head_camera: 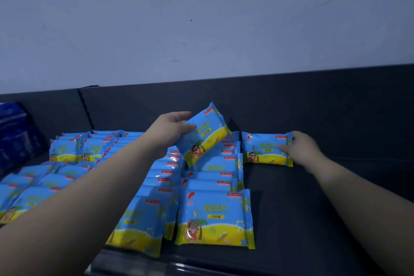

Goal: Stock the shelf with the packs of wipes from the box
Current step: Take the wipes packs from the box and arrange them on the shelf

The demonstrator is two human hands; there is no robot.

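Rows of packs are filling the shelf from its left side to the middle, the nearest reaching the front edge. My left hand is gripping a tilted pack above them. My right hand is pinching a lone pack at its right edge by the back wall; bare shelf is lying open to its right.
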